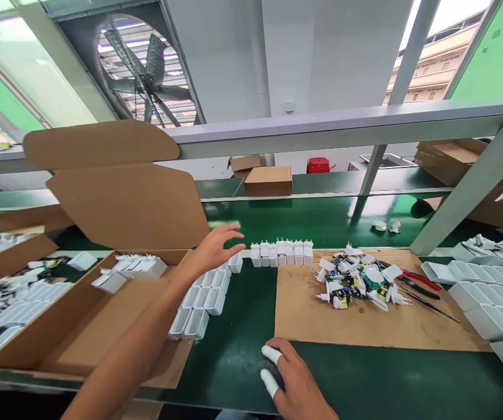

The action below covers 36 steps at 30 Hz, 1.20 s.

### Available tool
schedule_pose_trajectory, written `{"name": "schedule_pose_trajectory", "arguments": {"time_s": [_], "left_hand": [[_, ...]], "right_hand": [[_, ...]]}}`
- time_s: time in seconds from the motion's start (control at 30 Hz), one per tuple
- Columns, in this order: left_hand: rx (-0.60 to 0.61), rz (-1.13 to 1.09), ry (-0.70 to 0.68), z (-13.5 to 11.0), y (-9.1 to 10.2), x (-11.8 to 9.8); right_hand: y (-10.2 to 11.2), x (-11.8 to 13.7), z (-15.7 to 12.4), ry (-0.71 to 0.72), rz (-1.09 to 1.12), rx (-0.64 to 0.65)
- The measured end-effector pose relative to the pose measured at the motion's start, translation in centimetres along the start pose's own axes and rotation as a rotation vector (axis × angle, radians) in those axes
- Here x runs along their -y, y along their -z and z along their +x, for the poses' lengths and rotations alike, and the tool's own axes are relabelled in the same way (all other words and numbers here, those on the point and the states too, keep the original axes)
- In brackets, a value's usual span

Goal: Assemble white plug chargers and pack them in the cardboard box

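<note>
My left hand (216, 248) reaches forward over the green table with fingers spread, holding nothing, just short of a row of white charger plugs (282, 253) standing at the far edge of a brown cardboard mat (365, 326). Rows of empty white charger shells (203, 300) lie under and beside that hand. My right hand (295, 379) rests on the green surface near the mat's front left corner, white finger cots on two fingertips, fingers loosely bent, nothing in it.
An open cardboard box (94, 315) with raised flaps sits at the left, holding a few white parts. A pile of circuit boards and plugs (356, 283) lies on the mat beside red-handled cutters (417, 280) and tweezers. More white shells (487, 297) line the right. Small boxes stand behind.
</note>
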<state>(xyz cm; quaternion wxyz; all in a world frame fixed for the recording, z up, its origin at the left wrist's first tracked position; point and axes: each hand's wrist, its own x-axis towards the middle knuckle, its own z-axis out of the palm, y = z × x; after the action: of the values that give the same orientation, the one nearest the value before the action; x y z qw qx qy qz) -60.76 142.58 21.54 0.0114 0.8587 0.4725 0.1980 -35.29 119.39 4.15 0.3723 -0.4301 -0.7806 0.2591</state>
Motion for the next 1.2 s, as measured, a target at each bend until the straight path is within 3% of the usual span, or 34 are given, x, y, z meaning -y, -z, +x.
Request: {"name": "schedule_pose_trajectory", "arguments": {"time_s": [0.1, 0.2, 0.3, 0.43, 0.6, 0.73, 0.83, 0.97, 1.1, 1.2], "left_hand": [[0.096, 0.069, 0.056, -2.5, -2.2, 1.9], [0.173, 0.118, 0.095, -2.8, -4.4, 2.3], [0.199, 0.137, 0.090, -1.9, -5.3, 1.3], [0.169, 0.092, 0.008, -2.4, -4.5, -2.1], [0.015, 0.001, -0.228, -8.9, -4.1, -6.6], [-0.100, -0.058, -0.249, -14.8, -6.0, -8.0], [-0.162, -0.142, -0.169, -17.5, -7.8, -8.1], [-0.199, -0.293, -0.042, -19.3, -10.0, -8.3], [-0.250, -0.343, 0.029, -20.1, -11.6, -8.8], [-0.264, -0.352, 0.035, -20.3, -11.9, -8.9]], "right_hand": [[0.4, 0.1, 0.2, 0.006, -0.017, 0.013], [0.4, 0.4, 0.2, -0.003, -0.028, 0.015], [0.2, 0.9, 0.0, -0.017, -0.037, 0.000], [1.1, 1.1, -0.4, -0.024, -0.064, -0.026], [6.9, -1.7, -0.4, -0.043, -0.336, -0.321], [11.9, -4.9, -0.3, -0.199, -0.501, -0.439], [13.2, -6.8, 0.1, -0.301, -0.552, -0.415], [12.5, -8.2, 0.9, -0.345, -0.578, -0.378], [12.4, -6.7, 1.7, -0.316, -0.563, -0.338], [13.1, -4.3, 2.7, -0.190, -0.436, -0.119]]}}
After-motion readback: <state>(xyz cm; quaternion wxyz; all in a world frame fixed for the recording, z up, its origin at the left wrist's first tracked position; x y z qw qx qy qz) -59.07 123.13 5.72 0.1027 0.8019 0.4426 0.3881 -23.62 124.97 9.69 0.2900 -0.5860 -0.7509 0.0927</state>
